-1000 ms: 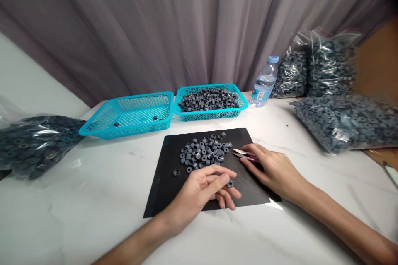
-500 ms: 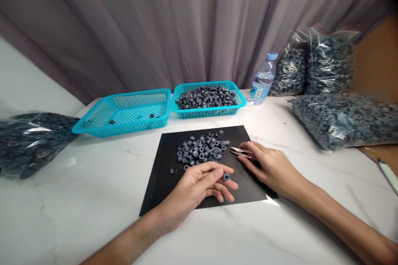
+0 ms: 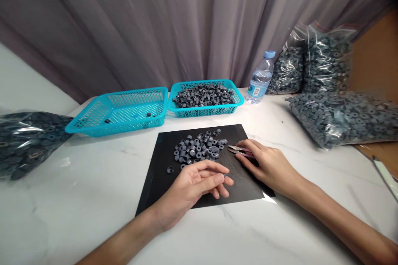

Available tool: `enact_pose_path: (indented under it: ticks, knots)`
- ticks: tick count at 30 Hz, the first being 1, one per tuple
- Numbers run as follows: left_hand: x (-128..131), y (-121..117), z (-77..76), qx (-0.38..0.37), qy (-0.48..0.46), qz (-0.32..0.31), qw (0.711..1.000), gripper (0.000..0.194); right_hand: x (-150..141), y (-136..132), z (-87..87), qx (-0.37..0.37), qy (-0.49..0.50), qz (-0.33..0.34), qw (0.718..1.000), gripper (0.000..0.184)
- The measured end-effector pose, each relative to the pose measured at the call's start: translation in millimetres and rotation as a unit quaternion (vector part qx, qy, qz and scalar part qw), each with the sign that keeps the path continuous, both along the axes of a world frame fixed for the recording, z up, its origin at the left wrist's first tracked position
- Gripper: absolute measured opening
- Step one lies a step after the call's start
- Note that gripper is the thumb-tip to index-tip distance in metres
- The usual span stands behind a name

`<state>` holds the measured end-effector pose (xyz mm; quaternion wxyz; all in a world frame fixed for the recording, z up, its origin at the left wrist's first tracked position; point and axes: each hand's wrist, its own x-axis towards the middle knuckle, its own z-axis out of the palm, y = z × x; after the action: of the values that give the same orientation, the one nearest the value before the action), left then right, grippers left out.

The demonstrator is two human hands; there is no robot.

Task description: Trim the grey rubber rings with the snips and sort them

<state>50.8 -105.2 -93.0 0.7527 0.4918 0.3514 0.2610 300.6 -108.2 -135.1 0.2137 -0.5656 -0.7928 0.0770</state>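
Just beyond the left thumb tip, the grey piece (image 3: 224,176) shows as only a small sliver between the fingers, where half a second ago its ring-like face with the centre hole was plain to see. It has probably been turned or tucked inward in the grasp, which would mean that this one piece is still being handled rather than set down.

The left hand (image 3: 197,186) pinches it between thumb and fingers, the remaining fingers loosely curled and spread above the black mat (image 3: 244,184). The right hand (image 3: 269,167), at the mat's right side, is closed around the snips (image 3: 244,151); their blades stand slightly apart and point towards the pile of grey pieces (image 3: 199,149), clear of the held piece. That grip looks unchanged.

The pile lies just beyond the left hand. Farther out on the counter (image 3: 102,182), ahead of both hands, is the well-filled basket (image 3: 205,112); left of it stands another basket (image 3: 133,109), with a few pieces inside.
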Motion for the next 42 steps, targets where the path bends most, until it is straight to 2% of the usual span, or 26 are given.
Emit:
enact_pose_path:
  ticks: [4, 8, 10, 16, 21, 29, 35, 42]
  knots:
    - [-3, 0, -4.1, 0.096, 0.078, -0.015, 0.992, 0.026, 0, 0, 1.4, -0.003, -0.003, 0.000, 1.000, 0.024]
    - [-5, -2, -5.3, 0.236, 0.202, -0.016, 0.950, 0.024, 0, 0, 1.5, 0.001, -0.005, 0.003, 1.000, 0.023]
    - [-6, -2, -5.8, 0.267, 0.225, -0.024, 0.937, 0.025, 1, 0, 1.1, 0.002, -0.006, 0.003, 1.000, 0.023]
    - [-9, -5, -7.6, 0.279, 0.221, -0.037, 0.934, 0.019, 1, 0, -1.1, 0.002, -0.011, 0.000, 1.000, 0.025]
    - [-7, -5, -11.7, 0.296, 0.221, -0.005, 0.929, 0.022, 2, 0, -1.6, -0.001, -0.009, -0.001, 1.000, 0.024]
    - [-4, -5, -11.2, 0.343, 0.222, 0.025, 0.912, 0.016, 4, 0, -1.7, 0.000, -0.007, 0.003, 1.000, 0.023]
    - [-5, -6, -10.6, 0.368, 0.222, 0.021, 0.903, 0.018, 4, 0, -1.4, -0.001, -0.003, 0.004, 1.000, 0.023]
    - [-8, -7, -12.3, 0.439, 0.219, -0.005, 0.871, 0.011, 3, -1, 0.8, 0.001, -0.002, 0.006, 1.000, 0.023]
